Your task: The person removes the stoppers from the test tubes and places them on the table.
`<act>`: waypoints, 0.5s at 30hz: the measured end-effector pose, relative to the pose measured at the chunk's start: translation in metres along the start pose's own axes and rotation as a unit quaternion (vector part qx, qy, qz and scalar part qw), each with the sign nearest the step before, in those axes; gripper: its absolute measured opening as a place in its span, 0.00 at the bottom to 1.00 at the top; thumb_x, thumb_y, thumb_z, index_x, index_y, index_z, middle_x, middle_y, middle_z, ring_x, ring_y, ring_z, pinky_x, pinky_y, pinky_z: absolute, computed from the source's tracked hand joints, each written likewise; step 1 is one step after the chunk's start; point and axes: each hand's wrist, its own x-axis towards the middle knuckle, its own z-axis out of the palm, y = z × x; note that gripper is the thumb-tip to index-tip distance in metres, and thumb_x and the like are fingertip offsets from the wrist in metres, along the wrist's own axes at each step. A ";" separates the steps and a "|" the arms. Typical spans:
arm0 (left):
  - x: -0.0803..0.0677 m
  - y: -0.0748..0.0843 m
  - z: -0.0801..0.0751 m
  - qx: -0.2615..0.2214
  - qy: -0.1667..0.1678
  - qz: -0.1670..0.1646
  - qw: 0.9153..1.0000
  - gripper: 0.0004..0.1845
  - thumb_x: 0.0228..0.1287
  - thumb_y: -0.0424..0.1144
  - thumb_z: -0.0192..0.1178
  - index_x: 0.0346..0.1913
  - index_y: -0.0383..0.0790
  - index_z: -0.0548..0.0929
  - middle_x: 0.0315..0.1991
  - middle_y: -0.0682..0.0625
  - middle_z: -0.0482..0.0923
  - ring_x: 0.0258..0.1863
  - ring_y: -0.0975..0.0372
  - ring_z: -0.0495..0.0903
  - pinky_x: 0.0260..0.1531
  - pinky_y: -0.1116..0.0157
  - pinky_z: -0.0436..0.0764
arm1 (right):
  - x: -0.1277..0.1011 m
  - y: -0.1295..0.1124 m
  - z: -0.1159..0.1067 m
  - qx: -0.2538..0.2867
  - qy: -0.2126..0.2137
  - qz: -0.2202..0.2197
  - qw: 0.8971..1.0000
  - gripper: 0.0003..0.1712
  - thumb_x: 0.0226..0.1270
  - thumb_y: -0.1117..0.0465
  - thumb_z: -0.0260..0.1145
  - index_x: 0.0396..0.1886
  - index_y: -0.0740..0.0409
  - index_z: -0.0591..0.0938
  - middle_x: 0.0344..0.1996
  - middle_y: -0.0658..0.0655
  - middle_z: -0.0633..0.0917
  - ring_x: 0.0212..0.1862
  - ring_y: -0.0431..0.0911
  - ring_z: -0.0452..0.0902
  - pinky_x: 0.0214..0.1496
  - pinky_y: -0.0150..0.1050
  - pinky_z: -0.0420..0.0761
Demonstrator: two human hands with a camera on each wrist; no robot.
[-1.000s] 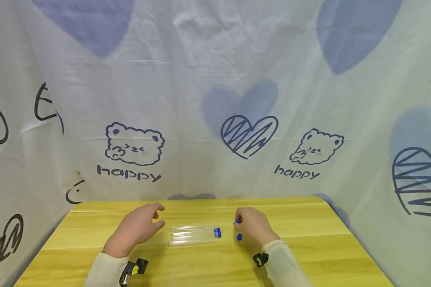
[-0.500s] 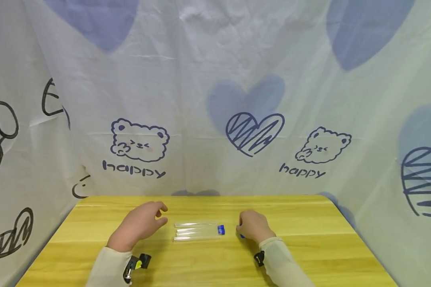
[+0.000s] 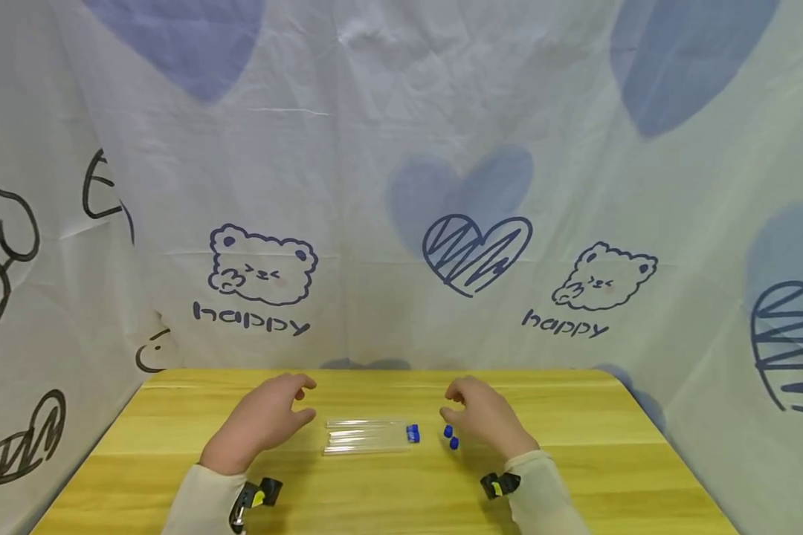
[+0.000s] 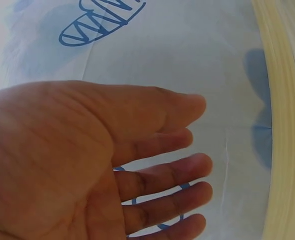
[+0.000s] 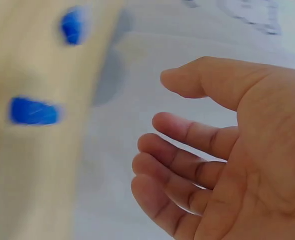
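Observation:
Several slim clear tubes (image 3: 364, 437) lie side by side at the middle of the wooden table. Small blue caps (image 3: 413, 433) sit together at their right end; whether they are fitted on the tubes I cannot tell. Two more blue caps (image 3: 451, 437) lie near each other, just below my right hand (image 3: 488, 416). That hand hovers with its thumb apart from loosely bent fingers and holds nothing. Left of the tubes, my left hand (image 3: 261, 423) is held in the air, thumb and fingers apart, with nothing in it. Blurred blue pieces (image 5: 33, 111) show in the right wrist view.
The yellow wooden table (image 3: 348, 498) ends at a far edge against a hanging white cloth (image 3: 375, 312) printed with hearts and bears. More cloth hangs at both sides. Each wrist wears a small black camera mount (image 3: 264, 492).
My right hand was at the loose blue caps, fingers closed on one. Now the fingers have let go and spread, and both caps lie together on the table. My left hand stays nearly still.

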 end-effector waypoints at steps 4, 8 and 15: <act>-0.002 0.004 -0.001 0.004 0.020 0.016 1.000 0.22 0.65 0.39 0.71 0.60 0.39 0.83 0.52 0.46 0.85 0.52 0.51 0.83 0.53 0.48 0.81 | -0.014 -0.016 -0.023 -0.002 0.037 -0.014 0.999 0.13 0.68 0.53 0.74 0.47 0.52 0.85 0.43 0.50 0.83 0.46 0.47 0.80 0.51 0.48 0.82; -0.004 0.008 -0.002 0.016 0.048 0.033 0.998 0.19 0.66 0.38 0.71 0.58 0.40 0.84 0.52 0.47 0.84 0.53 0.52 0.82 0.54 0.49 0.81 | -0.026 -0.028 -0.037 -0.008 0.062 -0.019 0.998 0.13 0.67 0.53 0.75 0.47 0.50 0.85 0.42 0.47 0.83 0.46 0.46 0.81 0.51 0.47 0.83; -0.006 0.017 -0.004 0.021 0.066 0.039 0.997 0.18 0.67 0.37 0.69 0.58 0.41 0.84 0.52 0.47 0.84 0.51 0.53 0.83 0.52 0.50 0.82 | -0.035 -0.034 -0.041 -0.056 0.053 -0.037 0.996 0.15 0.67 0.50 0.74 0.49 0.50 0.85 0.41 0.46 0.83 0.45 0.44 0.81 0.46 0.44 0.84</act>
